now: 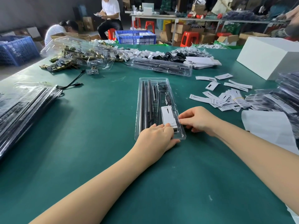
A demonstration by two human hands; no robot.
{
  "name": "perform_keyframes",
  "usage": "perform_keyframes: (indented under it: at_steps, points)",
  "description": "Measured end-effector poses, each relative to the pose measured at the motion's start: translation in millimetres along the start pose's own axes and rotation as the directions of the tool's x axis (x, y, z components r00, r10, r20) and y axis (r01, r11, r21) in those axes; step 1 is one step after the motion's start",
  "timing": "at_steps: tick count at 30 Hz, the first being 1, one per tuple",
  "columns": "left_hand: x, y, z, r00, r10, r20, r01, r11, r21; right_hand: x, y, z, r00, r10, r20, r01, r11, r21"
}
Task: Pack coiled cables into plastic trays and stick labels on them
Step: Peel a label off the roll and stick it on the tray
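A long clear plastic tray [140,110] lies lengthwise in the middle of the green table [97,126]. It holds black rods, a coiled black cable [162,86] at its far end and a small black controller [168,99]. A white label card [168,115] sits in the tray's near right part. My left hand [157,137] lies over the tray's near end, its fingers curled on the card's near edge and its thumb at the tray's rim. My right hand [198,120] pinches the card's right edge at the tray's right wall.
Loose white labels [224,97] lie scattered to the right, beside stacks of packed trays [275,101]. More packed trays [24,104] are stacked at the left. Another tray [161,67], brass hardware [64,62] and a white box [267,57] stand further back. Two people sit beyond the table.
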State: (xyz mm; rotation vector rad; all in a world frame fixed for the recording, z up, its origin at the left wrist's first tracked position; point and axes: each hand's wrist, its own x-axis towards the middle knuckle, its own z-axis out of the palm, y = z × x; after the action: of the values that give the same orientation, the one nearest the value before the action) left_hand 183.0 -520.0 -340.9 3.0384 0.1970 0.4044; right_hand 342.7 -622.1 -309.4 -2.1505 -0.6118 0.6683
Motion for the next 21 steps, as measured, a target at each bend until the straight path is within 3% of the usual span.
perform_keyframes:
  at_steps: [4, 8, 13, 21]
  points:
    - [-1, 2, -2, 0.995, 0.024, -0.097, -0.030, 0.997, -0.068, 5, -2, -3, 0.996, -0.080, -0.039, 0.072, 0.983, -0.168]
    - [-2, 3, -1, 0.978, 0.058, -0.199, -0.060, 0.998, -0.004, 12, -4, 4, 0.967, -0.221, -0.123, 0.160, 0.911, -0.381]
    - [-2, 3, -4, 0.969, 0.070, -0.238, -0.071, 0.997, 0.001, 18, -2, 1, 0.991, -0.097, -0.095, 0.092, 0.994, -0.057]
    - [-3, 4, -6, 0.963, 0.069, -0.262, -0.066, 0.998, 0.017, 21, 0, 2, 0.995, -0.081, -0.061, 0.081, 0.997, -0.002]
